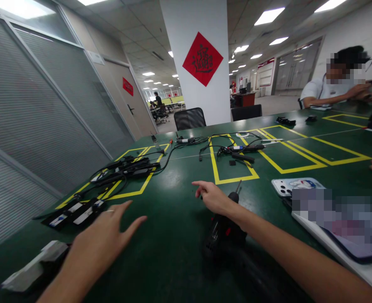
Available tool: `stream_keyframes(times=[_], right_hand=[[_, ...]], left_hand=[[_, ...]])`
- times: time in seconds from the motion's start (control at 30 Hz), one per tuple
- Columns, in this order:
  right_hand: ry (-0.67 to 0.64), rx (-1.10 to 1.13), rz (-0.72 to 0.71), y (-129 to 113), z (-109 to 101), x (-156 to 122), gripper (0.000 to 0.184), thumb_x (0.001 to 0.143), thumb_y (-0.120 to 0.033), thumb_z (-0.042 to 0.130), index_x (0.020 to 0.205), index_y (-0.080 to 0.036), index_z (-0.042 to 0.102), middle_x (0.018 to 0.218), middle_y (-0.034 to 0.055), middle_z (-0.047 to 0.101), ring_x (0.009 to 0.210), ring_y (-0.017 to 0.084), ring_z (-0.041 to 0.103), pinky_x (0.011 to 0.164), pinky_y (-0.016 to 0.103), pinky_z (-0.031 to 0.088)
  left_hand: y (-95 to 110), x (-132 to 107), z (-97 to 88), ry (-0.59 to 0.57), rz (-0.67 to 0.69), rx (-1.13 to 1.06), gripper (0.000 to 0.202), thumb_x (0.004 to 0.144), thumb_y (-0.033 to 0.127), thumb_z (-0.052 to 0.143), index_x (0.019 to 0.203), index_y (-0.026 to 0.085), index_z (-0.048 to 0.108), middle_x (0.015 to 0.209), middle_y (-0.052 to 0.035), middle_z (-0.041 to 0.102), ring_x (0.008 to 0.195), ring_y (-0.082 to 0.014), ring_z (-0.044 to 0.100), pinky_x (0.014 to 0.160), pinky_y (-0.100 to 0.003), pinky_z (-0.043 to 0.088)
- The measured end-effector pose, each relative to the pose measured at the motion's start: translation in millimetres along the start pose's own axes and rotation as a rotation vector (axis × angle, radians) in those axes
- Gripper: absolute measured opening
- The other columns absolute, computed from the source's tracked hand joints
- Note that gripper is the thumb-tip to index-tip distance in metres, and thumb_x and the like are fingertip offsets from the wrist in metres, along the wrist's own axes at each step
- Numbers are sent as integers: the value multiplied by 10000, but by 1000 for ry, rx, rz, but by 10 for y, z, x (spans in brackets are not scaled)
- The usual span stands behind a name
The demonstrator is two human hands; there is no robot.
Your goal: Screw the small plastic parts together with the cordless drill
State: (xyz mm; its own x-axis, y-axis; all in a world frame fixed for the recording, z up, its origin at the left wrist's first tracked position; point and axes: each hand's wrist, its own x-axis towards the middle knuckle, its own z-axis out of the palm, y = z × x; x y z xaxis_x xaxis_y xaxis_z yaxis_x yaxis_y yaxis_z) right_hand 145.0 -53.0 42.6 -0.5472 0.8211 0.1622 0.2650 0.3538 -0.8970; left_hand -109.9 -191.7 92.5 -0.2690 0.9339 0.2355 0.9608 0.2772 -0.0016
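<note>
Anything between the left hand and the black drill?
Nothing visible on the green table between the left hand and the drill. From above, the right forearm crosses in front of part of the drill and may hinder a grasp there; whether it touches the drill, I can't tell.

This is an open-plan office. A glass partition [56,86] with slatted blinds [18,101] fills the left of the frame; light panels [269,16] stud the ceiling [137,31] along the top; beyond the green counter [167,252] and a mesh-backed chair [190,119] near mid-frame, a desk [245,100] right of centre carries a monitor [248,86].
</note>
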Motion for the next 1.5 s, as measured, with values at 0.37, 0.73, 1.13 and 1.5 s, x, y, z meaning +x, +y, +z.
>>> stream_keyframes(times=[0.37, 0.73, 1.13, 1.5], right_hand=[[119, 360, 242, 163, 189, 67, 256, 874, -277, 538, 1096, -150, 553, 1068, 59, 599, 877, 176, 609, 740, 366, 510], [95, 584, 356, -4, 161, 4, 224, 877, -267, 537, 1060, -141, 562, 1004, 46, 613, 803, 150, 618, 688, 330, 522], [119, 639, 351, -73, 199, -52, 257, 879, -270, 533, 1104, -148, 543, 1037, 54, 606, 843, 165, 617, 719, 352, 518], [225, 343, 277, 66, 210, 21, 265, 881, -285, 527, 1112, -156, 539, 1042, 54, 604, 847, 167, 612, 729, 360, 511]], left_hand=[[1667, 116, 270, -45, 365, -135, 270, 855, 235, 432, 1104, 177, 520, 1013, -89, 592, 877, -198, 591, 725, -280, 447], [1370, 314, 298, -93, 349, -234, 236, 829, 336, 498, 1000, 247, 634, 919, -50, 628, 818, -185, 595, 705, -269, 425], [1489, 136, 287, 0, 233, -120, 263, 850, 307, 440, 1072, 266, 576, 931, -49, 583, 798, -193, 600, 701, -285, 436], [939, 133, 175, 10, 59, -114, 283, 803, 350, 461, 995, 180, 583, 1025, -69, 571, 833, -186, 579, 722, -276, 445]])
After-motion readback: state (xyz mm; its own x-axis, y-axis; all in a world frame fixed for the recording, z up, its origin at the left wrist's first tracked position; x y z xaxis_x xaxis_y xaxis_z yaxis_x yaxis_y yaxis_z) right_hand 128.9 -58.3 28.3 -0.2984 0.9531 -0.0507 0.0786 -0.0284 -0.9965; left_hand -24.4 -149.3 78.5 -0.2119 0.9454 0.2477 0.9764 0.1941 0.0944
